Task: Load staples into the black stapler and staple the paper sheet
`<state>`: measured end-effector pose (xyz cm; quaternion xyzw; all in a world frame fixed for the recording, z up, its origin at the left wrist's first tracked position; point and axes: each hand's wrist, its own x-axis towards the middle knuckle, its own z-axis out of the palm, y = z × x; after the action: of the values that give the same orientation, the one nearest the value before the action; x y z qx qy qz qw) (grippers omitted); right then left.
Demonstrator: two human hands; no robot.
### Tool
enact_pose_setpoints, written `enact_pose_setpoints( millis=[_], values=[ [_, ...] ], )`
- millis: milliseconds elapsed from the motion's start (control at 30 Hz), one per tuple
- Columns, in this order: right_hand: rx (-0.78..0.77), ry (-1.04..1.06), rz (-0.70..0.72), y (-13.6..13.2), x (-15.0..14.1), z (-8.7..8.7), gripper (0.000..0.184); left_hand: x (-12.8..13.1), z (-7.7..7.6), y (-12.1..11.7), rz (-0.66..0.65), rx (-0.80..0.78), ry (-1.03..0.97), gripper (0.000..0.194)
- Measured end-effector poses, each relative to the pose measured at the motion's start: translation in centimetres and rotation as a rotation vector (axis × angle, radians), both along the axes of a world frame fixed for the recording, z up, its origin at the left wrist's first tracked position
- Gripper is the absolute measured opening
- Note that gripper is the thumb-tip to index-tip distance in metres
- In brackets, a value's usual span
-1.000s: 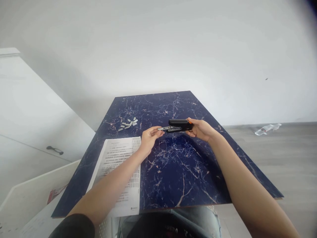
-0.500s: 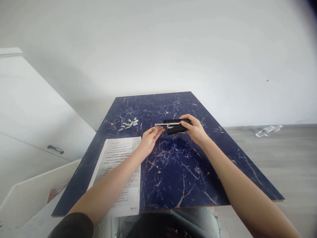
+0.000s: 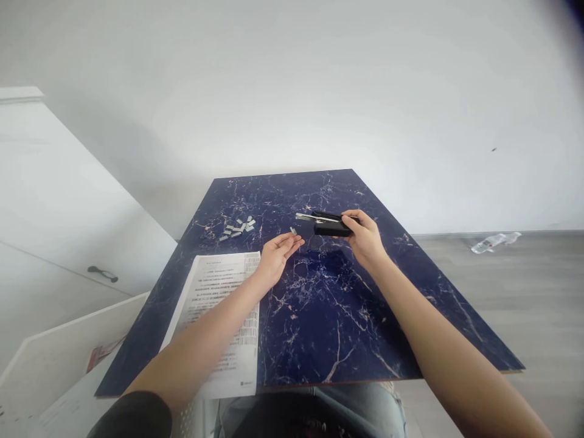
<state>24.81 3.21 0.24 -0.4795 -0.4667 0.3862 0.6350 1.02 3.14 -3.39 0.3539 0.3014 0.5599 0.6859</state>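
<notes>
My right hand (image 3: 362,238) grips a black stapler (image 3: 329,225) above the dark blue marble table (image 3: 319,316); the stapler's silver metal rail (image 3: 306,216) sticks out to the left. A small strip of staples (image 3: 293,230) lies on the table just left of the stapler. My left hand (image 3: 276,254) hovers palm up beside that strip, fingers loosely apart and holding nothing. A scatter of several staple strips (image 3: 237,227) lies further left on the table.
A printed paper sheet (image 3: 221,316) lies on the table's near left part. White cabinets (image 3: 55,231) and a white box stand to the left. A plastic bottle (image 3: 493,240) lies on the grey floor at the right.
My right hand has turned the stapler and lifted it slightly away. The staple strip once pinched in my left hand now lies on the table, and that hand is empty.
</notes>
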Motion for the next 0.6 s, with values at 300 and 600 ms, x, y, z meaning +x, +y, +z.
enact_pose_setpoints(
  millis=[300,600],
  values=[
    [-0.208,0.14,0.185,-0.4,1.1,1.6,0.016,0.2,-0.2,-0.7,-0.045,0.03,0.23,0.021],
    [-0.738,-0.097,0.462,-1.0,1.3,2.1,0.015,-2.1,0.8,0.4,0.348,0.619,1.323,0.025]
  ],
)
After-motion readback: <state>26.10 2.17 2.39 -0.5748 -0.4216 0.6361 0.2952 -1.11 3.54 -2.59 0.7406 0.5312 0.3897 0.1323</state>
